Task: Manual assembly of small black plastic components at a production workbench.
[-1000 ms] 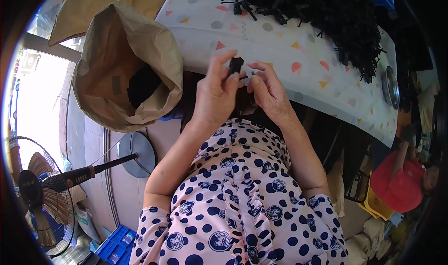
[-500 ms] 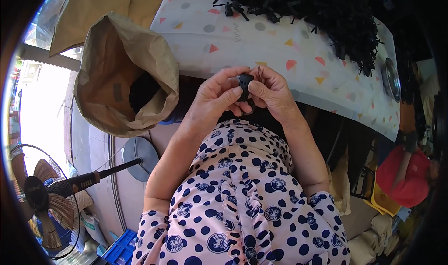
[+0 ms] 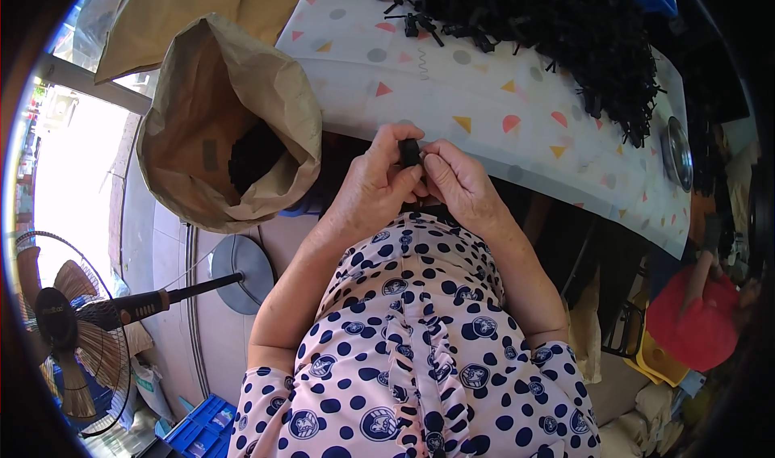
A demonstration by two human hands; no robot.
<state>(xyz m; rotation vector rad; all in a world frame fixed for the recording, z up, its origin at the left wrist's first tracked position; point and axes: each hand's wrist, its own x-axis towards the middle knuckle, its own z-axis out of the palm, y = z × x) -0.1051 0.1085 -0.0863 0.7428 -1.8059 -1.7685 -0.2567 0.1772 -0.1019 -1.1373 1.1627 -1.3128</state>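
Small black plastic part (image 3: 410, 151), pinched between both hands at the table's near edge, just above picture centre toward twelve o'clock. Covered table (image 3: 484, 111) with a white cloth printed in coloured triangles and dots, stretching from twelve to three o'clock. Big heap of black plastic parts (image 3: 565, 30) piled on the cloth at one o'clock, a few loose ones strewn at its left edge. Brown paper sack (image 3: 218, 127) standing open at ten o'clock, just left of the table, with more black pieces visible inside its mouth. Pedestal fan (image 3: 56, 329) at eight o'clock, pole slanting to a round grey base near the sack's foot. Blue crate (image 3: 202, 426) at seven o'clock on the floor. Another person in a red top (image 3: 694, 321) at four o'clock, well apart. Round metal dish (image 3: 676, 153) on the cloth at three o'clock. Left hand (image 3: 375, 188) curled nearly closed, thumb and fingers gripping the part from the left. Right hand (image 3: 460, 184) likewise curled, fingertips pressing the same part from the right, the two hands touching.
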